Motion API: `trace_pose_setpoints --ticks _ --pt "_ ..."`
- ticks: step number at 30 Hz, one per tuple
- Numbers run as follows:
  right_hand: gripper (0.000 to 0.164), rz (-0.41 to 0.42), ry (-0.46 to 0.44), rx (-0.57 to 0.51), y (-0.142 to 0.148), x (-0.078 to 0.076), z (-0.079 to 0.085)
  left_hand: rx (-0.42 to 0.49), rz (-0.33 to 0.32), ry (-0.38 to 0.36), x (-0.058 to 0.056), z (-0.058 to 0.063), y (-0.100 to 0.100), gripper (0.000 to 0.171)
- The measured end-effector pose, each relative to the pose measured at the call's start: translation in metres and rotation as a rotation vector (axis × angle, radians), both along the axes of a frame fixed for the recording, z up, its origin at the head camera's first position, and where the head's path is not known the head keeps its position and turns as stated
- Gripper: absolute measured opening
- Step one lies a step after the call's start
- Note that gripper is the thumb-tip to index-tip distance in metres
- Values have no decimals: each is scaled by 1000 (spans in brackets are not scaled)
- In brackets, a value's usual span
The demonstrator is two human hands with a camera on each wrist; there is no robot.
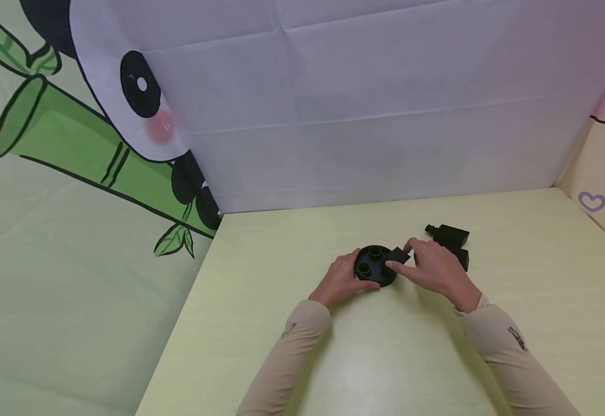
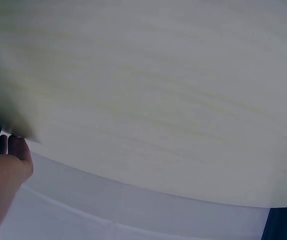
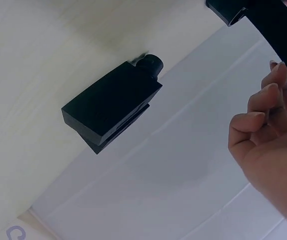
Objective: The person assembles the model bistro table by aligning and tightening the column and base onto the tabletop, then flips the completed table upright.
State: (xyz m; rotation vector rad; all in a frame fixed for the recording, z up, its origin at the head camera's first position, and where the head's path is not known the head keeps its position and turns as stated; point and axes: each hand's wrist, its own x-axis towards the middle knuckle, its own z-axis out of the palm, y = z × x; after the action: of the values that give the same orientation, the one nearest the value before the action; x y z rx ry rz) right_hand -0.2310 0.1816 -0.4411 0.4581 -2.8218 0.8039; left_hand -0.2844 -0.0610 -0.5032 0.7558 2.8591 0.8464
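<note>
A black round disc (image 1: 377, 267) with raised round sockets lies at the middle of the table. My left hand (image 1: 341, 278) grips its left edge, thumb at the near side and fingers round the far side. With thumb and fingers my right hand (image 1: 434, 268) pinches a black rectangular block (image 1: 398, 256) over the disc's right side. The block's lower end is hidden there. In the right wrist view that block (image 3: 283, 42) reaches past the fingertips. The left wrist view catches only part of the left hand (image 2: 6, 172) against something dark.
Just beyond the right hand, two more black blocks lie close together, the farther block (image 1: 452, 236) with a round stub at its end and the nearer block (image 1: 463, 258) partly behind the hand. A pale cloth wall (image 1: 385, 156) rises at the back edge of the pale table (image 1: 260, 323).
</note>
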Motion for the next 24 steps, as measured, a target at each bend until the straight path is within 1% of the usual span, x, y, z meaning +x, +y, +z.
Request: trace_pose_setpoints --ticks 2,4,8,11,14,17,21,24 --pt "47 2 7 5 -2 1 1 4 -1 1 0 0 0 89" --pt "45 6 16 11 -4 1 1 9 -1 4 0 0 -1 89" --pt "54 -3 -7 21 -7 2 2 10 -8 12 -2 -1 -1 87" --pt "58 15 -27 32 -6 2 3 8 -8 12 -2 -2 -1 89" --pt "53 45 -38 30 -5 1 3 12 -5 12 -2 -3 -1 91" --pt "48 44 -53 10 -6 0 3 10 0 4 -2 -3 -1 92" --pt "54 20 -56 -9 -10 1 3 3 3 -5 -2 -2 -1 93" --pt "54 34 -35 -5 -10 2 2 2 4 -7 -1 -2 -1 93"
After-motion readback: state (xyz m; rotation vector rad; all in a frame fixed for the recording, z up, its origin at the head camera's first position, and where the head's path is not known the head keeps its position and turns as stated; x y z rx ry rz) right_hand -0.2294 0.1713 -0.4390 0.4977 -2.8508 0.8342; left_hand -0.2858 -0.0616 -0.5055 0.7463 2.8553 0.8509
